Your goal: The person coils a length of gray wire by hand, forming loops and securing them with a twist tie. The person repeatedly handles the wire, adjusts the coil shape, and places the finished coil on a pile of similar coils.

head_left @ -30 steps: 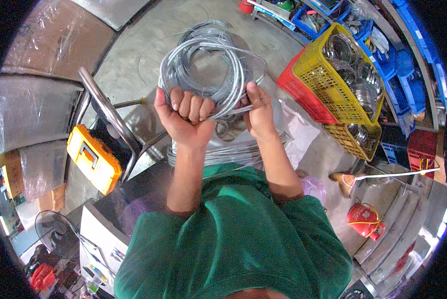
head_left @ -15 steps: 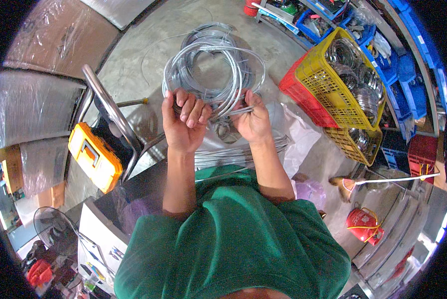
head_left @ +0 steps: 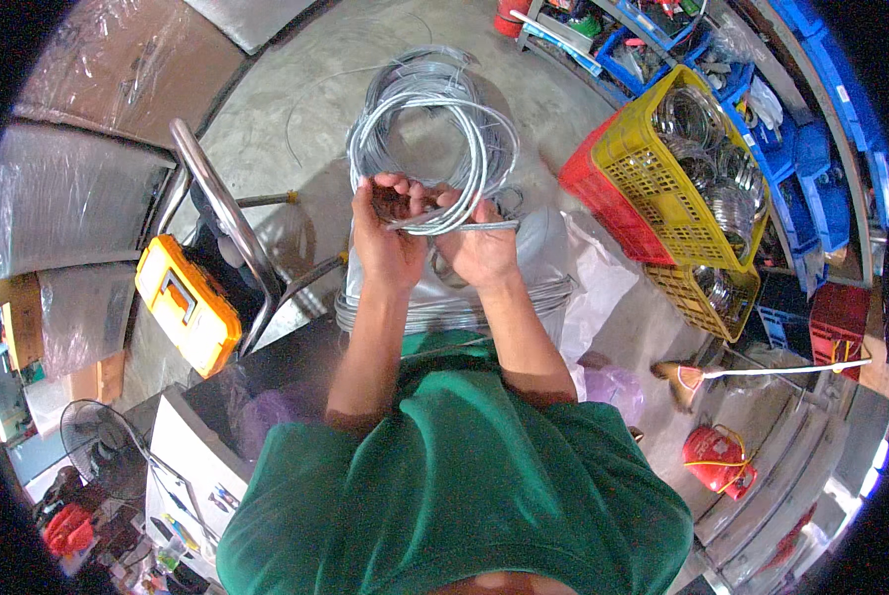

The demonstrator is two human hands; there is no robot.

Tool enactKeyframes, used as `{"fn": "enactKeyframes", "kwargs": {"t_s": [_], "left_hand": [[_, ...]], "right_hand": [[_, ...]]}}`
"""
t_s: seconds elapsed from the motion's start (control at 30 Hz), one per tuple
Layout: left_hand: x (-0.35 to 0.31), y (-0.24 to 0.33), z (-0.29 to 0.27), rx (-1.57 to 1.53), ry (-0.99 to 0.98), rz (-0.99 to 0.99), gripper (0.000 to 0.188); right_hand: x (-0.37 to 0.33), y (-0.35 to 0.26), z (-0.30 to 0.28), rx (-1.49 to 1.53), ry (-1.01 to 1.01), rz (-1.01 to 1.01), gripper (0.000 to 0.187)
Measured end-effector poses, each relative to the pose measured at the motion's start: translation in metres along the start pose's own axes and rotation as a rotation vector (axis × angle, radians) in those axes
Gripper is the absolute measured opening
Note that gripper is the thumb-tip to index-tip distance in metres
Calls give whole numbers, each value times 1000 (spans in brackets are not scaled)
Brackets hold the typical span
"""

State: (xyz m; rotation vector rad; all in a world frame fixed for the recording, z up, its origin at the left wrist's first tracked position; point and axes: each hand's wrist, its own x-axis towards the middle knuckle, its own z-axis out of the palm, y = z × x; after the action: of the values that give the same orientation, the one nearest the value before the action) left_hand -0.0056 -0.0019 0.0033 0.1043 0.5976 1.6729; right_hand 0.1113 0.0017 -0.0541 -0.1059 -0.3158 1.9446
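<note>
A loose coil of silvery wire rope [head_left: 484, 149] is held up in front of me by both hands. My left hand [head_left: 389, 238] has its fingers curled round the lower left of the loops, palm turned inward. Close beside it, my right hand [head_left: 477, 256] grips the bottom right of the loops, where a short length of the rope sticks out past the fingers. Beyond the held coil lies a larger tied coil of grey wire [head_left: 383, 84], partly hidden by it. Another wire bundle [head_left: 538, 300] rests close to my body, partly behind my forearms.
To the left, an orange toolbox [head_left: 188, 305] sits by a metal tube frame [head_left: 228, 213]. Yellow crates [head_left: 643, 164] with wire coils and a red crate [head_left: 598, 188] stand at right, before blue bins [head_left: 811, 164]. A red cylinder [head_left: 719, 461] and a broom [head_left: 684, 382] are at lower right.
My hands have drawn closer together, and the left has turned from knuckles up to palm inward. The held loops have become narrower and rounder.
</note>
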Motion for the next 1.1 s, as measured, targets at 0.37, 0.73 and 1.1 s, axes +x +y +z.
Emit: {"fn": "enactKeyframes", "kwargs": {"t_s": [0.37, 0.73, 1.1], "left_hand": [[23, 8, 17, -170, -17, -50, 34], [29, 9, 4, -590, -216, -206, 26], [21, 4, -1, -672, -227, -353, 33]], "right_hand": [[-5, -9, -17, -197, -6, 147, 41], [-25, -43, 9, -816, 49, -304, 15], [-13, -33, 47, -705, 344, -464, 19]]}}
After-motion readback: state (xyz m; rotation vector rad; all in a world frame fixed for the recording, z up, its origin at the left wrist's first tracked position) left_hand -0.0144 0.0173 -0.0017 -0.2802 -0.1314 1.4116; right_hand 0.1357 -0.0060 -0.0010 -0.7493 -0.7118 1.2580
